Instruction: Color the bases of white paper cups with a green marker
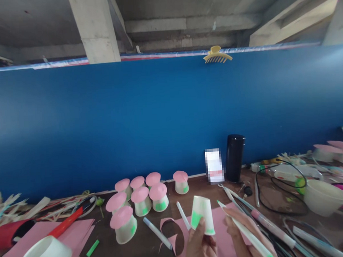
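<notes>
In the head view my left hand [201,249] is closed round a white paper cup [206,209], which has bright green patches on its side and near its lower edge. Just to the right, my right hand [246,232] grips a white marker [253,243] with a green tip and green end. That tip points toward the cup, with a small gap between them. Pink paper [224,227] lies beneath both hands, and a white pen [183,216] is beside the cup. A small green marker cap [93,248] rests on the table at the left.
Several paper cups with pink paper tops [141,201] stand left of my hands. A blue-grey marker [157,233] lies before them. A white cup [46,254] sits front left. A black cylinder [235,159] stands by the blue partition [159,117]; cables [275,215] and a white bowl [324,199] are right.
</notes>
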Available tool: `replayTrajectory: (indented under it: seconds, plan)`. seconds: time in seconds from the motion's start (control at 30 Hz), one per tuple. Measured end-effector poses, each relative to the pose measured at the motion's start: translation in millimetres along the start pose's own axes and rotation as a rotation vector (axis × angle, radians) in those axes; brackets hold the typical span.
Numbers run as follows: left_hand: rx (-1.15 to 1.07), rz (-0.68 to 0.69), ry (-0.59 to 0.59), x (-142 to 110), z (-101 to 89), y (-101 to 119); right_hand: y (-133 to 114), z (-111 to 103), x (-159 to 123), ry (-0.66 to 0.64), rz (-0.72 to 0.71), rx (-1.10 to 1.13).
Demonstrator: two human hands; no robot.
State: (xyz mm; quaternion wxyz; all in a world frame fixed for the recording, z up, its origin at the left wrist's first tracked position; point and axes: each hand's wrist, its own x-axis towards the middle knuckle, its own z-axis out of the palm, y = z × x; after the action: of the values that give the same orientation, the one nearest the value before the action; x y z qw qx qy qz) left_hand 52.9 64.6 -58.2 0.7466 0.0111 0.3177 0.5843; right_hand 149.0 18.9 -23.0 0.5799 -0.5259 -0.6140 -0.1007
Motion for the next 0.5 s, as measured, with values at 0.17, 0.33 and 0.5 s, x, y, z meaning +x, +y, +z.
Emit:
replayTrajectory:
  seconds: [0.17, 0.33, 0.5]
  plan:
    - [-0.009, 0.013, 0.018, 6, 0.8, -5, 12, 5, -6, -0.071, 0.11, 0.064]
    - [0.05, -0.034, -0.044, 7, -1.2, -2, 33, 12, -10, -0.159, 0.188, -0.015]
    - [0.217, -0.14, -0.213, 4, -3.1, 8, 33, 21, -8, -0.166, 0.454, 0.137]
